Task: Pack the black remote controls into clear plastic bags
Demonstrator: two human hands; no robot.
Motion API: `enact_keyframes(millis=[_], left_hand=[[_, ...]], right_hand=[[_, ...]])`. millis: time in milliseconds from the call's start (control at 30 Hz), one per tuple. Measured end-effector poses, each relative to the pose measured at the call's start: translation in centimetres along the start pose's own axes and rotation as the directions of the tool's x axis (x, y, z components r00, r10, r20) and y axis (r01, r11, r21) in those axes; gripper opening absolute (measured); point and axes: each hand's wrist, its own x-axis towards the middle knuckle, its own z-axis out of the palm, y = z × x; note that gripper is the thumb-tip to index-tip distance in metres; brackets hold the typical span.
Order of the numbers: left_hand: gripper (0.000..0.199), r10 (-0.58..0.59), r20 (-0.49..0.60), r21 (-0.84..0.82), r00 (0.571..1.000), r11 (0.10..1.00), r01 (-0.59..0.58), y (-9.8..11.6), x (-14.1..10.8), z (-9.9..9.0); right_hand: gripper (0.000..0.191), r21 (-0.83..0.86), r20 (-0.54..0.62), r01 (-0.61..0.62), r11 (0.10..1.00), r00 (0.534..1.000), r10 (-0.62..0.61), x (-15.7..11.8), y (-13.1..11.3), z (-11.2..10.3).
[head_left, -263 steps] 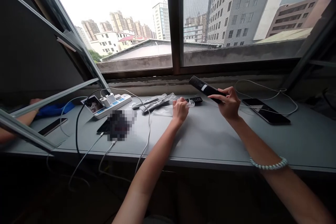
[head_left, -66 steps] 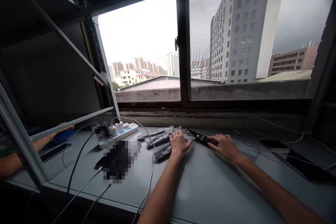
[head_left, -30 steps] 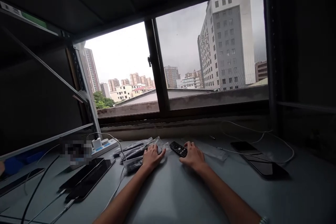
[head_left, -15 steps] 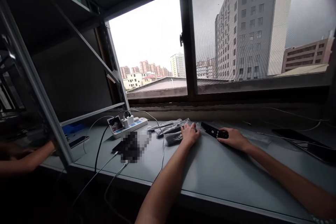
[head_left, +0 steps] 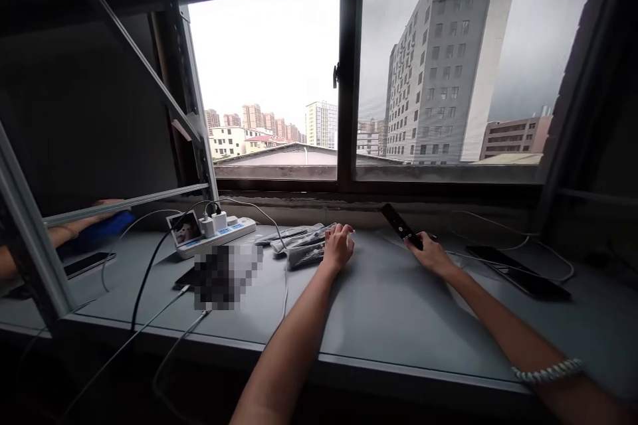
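My right hand [head_left: 429, 255] is closed round the lower end of a black remote control [head_left: 399, 223], which tilts up and away to the left, its far end toward the window. My left hand [head_left: 339, 247] has its fingers bent and slightly apart, palm down, at the right end of several dark items in clear plastic bags [head_left: 305, 255]. It seems to touch the nearest bag but grips nothing that shows. The bagged items lie side by side on the grey table [head_left: 379, 325]. A coiled band [head_left: 548, 370] circles my right forearm.
A white power strip [head_left: 217, 239] with plugs stands left of the bags, with a phone [head_left: 185, 277] and cables in front. A dark flat device [head_left: 518, 272] lies at right under a white cable. Beyond a metal frame [head_left: 34, 232], another person's arm [head_left: 60, 239] reaches over a blue thing.
My right hand has raised and tipped the remote control more upright. My left hand's fingers have lifted and bent more beside the bags. The view has turned right; the other person's arm has reached forward.
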Motion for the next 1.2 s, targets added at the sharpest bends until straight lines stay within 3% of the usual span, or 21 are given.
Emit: enact_keyframes(millis=[100, 167, 267, 333, 400, 500, 567, 667, 933, 1067, 1200], left_hand=[[0.02, 0.135, -0.093, -0.044, 0.986, 0.989, -0.139, 2.2, 0.0, -0.8], [0.018, 0.289, -0.062, -0.077, 0.955, 0.953, -0.293, 4.0, -0.4, -0.8], [0.013, 0.534, 0.066, -0.162, 0.843, 0.84, -0.519, 6.4, -1.4, -0.1], [0.01, 0.593, 0.113, -0.211, 0.797, 0.798, -0.564, 7.3, -1.9, 0.5], [0.013, 0.584, 0.136, -0.22, 0.8, 0.805, -0.55, 7.6, -2.2, 0.8], [0.014, 0.504, 0.157, -0.174, 0.849, 0.861, -0.479, 7.2, -2.1, 0.6], [0.012, 0.447, 0.169, -0.14, 0.879, 0.893, -0.427, 6.7, -1.9, 0.3], [0.013, 0.39, 0.225, -0.118, 0.893, 0.92, -0.373, 6.1, -1.7, 0.2], [0.035, 0.254, 0.435, -0.08, 0.864, 0.967, -0.244, 5.9, -1.5, 0.8], [0.039, 0.261, 0.459, -0.084, 0.849, 0.964, -0.251, 5.7, -1.4, 1.0], [0.037, 0.278, 0.432, -0.085, 0.858, 0.96, -0.268, 5.5, -1.5, 1.0]], right_hand=[[0.04, 0.048, 0.105, -0.011, 0.999, 0.994, 0.005, -0.4, -0.8, 0.2], [0.035, 0.105, 0.136, -0.006, 0.994, 0.991, -0.008, -0.7, -1.6, 0.2], [0.03, 0.272, 0.146, 0.013, 0.962, 0.988, -0.055, -1.1, -2.8, 0.0], [0.033, 0.361, 0.169, -0.004, 0.932, 0.984, -0.061, -1.2, -3.4, -0.1], [0.038, 0.432, 0.172, -0.042, 0.901, 0.984, -0.037, -1.0, -3.6, -0.2], [0.047, 0.479, 0.131, -0.143, 0.866, 0.987, 0.091, -0.4, -3.2, -0.3], [0.052, 0.407, 0.064, -0.198, 0.892, 0.98, 0.189, 0.3, -2.6, -0.4], [0.057, 0.227, 0.003, -0.237, 0.945, 0.97, 0.242, 1.0, -1.7, -0.7], [0.06, 0.028, 0.098, -0.233, 0.972, 0.968, 0.229, 0.3, -2.4, -0.9], [0.058, 0.009, 0.079, -0.183, 0.983, 0.98, 0.182, 0.1, -2.7, -1.4], [0.053, -0.048, 0.135, -0.088, 0.995, 0.986, 0.093, -0.1, -2.2, -1.3]])
